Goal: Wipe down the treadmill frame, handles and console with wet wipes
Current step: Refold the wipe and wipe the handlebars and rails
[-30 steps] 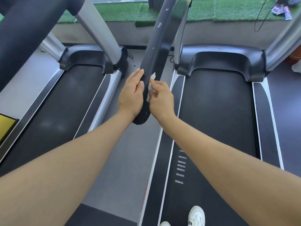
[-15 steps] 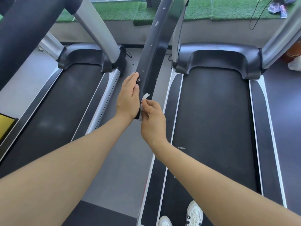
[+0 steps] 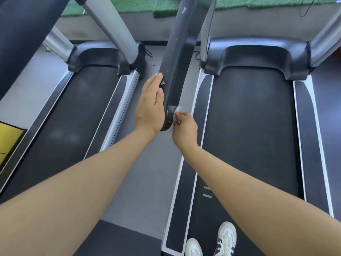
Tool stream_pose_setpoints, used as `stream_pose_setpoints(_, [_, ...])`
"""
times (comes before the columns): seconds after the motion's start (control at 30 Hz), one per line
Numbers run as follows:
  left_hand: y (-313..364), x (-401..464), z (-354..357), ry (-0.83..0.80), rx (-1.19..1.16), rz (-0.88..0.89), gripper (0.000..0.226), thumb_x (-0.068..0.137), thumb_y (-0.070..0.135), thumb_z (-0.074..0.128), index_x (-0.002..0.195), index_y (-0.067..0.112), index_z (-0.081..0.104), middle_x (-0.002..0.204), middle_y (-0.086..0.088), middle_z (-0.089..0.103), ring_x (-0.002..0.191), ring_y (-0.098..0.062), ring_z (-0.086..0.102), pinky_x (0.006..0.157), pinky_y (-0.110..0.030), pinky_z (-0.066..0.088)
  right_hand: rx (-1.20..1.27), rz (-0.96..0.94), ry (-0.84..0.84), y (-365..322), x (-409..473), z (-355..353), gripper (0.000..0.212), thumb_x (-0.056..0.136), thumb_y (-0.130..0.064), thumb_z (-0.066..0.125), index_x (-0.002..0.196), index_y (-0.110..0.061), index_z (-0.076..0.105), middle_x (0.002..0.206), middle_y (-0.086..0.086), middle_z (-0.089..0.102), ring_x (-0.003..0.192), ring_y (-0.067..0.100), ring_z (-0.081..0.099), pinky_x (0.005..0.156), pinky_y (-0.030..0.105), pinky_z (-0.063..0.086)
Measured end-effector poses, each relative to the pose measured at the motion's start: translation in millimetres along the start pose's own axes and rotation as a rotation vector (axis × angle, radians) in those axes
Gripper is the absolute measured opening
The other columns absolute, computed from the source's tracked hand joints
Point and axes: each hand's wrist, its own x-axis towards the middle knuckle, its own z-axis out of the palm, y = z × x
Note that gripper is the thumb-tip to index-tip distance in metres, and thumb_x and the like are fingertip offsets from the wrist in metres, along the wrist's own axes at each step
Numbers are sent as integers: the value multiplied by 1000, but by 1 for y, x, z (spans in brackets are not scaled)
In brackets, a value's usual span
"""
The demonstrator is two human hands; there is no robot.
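Right treadmill (image 3: 252, 126): black belt, silver side rails, person's white sneakers (image 3: 227, 237) on deck near bottom edge. Second treadmill (image 3: 73, 117) at left, grey floor strip between. Black handle (image 3: 175, 74) slants down between both hands, flecked white. Left hand (image 3: 150, 108) flat against handle's left side, fingers straight. Right hand (image 3: 184, 128) pinches crumpled white wet wipe (image 3: 175, 112) against handle's lower end.
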Motion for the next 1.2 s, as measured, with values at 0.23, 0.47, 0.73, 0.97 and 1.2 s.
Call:
stream_pose_setpoints(0.23, [-2, 1, 2, 26, 7, 26, 40, 102, 7, 32, 140, 11, 42, 144, 3, 41, 124, 5, 34, 98, 2, 20, -265, -17, 53, 5, 22, 5, 31, 99, -3, 37, 122, 3, 57, 102, 11, 61, 72, 12, 47, 48, 7, 35])
stream_pose_setpoints(0.47, [-1, 1, 2, 13, 13, 26, 41, 102, 8, 30, 141, 12, 41, 145, 2, 40, 129, -1, 35, 100, 1, 20, -320, -172, 15, -2, -1, -2, 27, 100, -8, 37, 115, 3, 57, 91, -2, 50, 69, 4, 47, 50, 0, 35])
stream_pose_setpoints(0.73, [2, 0, -1, -28, -26, -2, 41, 102, 9, 30, 142, 13, 39, 146, 2, 37, 129, 0, 34, 103, -2, 21, -340, -251, -25, -15, -34, -3, 26, 99, -6, 38, 113, 1, 60, 89, -8, 48, 70, 5, 46, 55, 0, 36])
stream_pose_setpoints(0.97, [0, 2, -3, -63, -82, -27, 41, 102, 7, 30, 143, 11, 37, 149, 1, 33, 130, 1, 30, 106, -4, 19, -197, -331, -18, -27, -51, 2, 20, 100, -11, 42, 102, -2, 59, 83, -13, 49, 67, -1, 48, 57, 5, 38])
stream_pose_setpoints(1.2, [-3, 4, -1, -54, -84, -7, 41, 101, 6, 31, 142, 9, 38, 149, -2, 33, 131, 0, 29, 108, -7, 19, -353, -481, 67, -33, -40, 4, 20, 95, -5, 47, 107, 3, 61, 97, 3, 59, 84, 11, 53, 64, 8, 34])
